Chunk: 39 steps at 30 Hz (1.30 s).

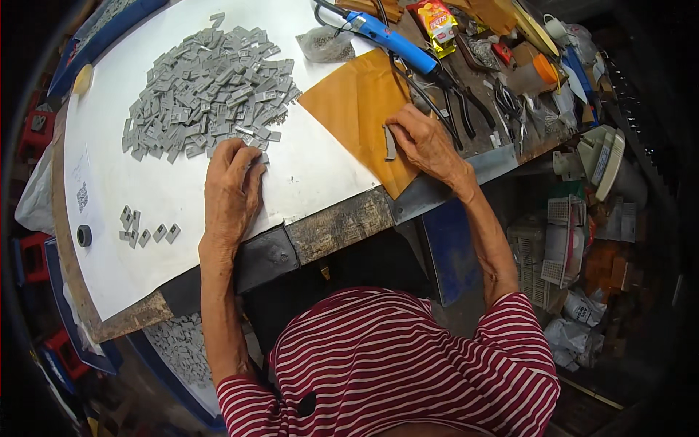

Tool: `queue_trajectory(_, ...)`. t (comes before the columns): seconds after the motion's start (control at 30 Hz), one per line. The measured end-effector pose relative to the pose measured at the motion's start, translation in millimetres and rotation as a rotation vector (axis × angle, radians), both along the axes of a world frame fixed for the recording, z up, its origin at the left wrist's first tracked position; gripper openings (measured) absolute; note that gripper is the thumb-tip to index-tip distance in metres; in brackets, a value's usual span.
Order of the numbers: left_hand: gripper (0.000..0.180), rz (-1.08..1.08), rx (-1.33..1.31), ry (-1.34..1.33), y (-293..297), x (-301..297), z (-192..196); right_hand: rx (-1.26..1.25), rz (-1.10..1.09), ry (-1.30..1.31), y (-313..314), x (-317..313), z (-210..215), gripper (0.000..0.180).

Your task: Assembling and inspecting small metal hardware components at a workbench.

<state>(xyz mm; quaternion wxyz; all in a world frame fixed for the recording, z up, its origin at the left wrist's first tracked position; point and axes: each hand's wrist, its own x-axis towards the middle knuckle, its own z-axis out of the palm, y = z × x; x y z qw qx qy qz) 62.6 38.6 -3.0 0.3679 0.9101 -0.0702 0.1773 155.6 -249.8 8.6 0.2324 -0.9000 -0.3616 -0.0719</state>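
A large heap of small grey rectangular pieces (211, 91) lies on the white sheet (313, 175). At the heap's near edge is my left hand (234, 182), its fingers curled together. One grey piece (263, 157) shows by those fingertips, and what they pinch is hidden. Over the brown paper sheet (360, 98), my right hand (431, 146) pinches a short grey strip (389, 143) between thumb and fingers. Several separate grey pieces (144, 237) lie to the left of my left hand.
A blue corded handheld tool (393, 40) and black-handled pliers (477, 109) lie at the back right. A clear bag of small parts (325, 45) sits behind the brown paper. A black ring (84, 235) rests at the left. Below the table stands a bin of grey pieces (182, 349).
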Motion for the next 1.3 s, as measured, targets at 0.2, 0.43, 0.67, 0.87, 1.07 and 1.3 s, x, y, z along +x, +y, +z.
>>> queue_trajectory(0.2, 0.020, 0.010, 0.005, 0.016, -2, 1, -2, -0.036, 0.061, -0.032, -3, 7, -3, 0.006)
queue_trajectory(0.43, 0.019, 0.011, 0.005, 0.024, -2, 1, 1, -0.085, 0.101, -0.035, -3, 12, -2, 0.008)
queue_trajectory(0.67, 0.019, 0.013, 0.007, 0.018, 0, 2, -2, -0.099, 0.095, -0.056, -1, 13, -6, 0.009)
queue_trajectory(0.87, 0.019, 0.006, -0.007, 0.019, -1, 3, -1, -0.163, 0.076, -0.133, -1, 11, -10, 0.009)
queue_trajectory(1.07, 0.019, 0.001, 0.007, 0.000, 0, 3, -2, -0.166, 0.058, -0.147, 0, 9, -11, 0.011)
queue_trajectory(1.3, 0.020, -0.001, 0.003, 0.017, -1, 3, -1, -0.164, 0.130, -0.190, 0, 10, -11, 0.012)
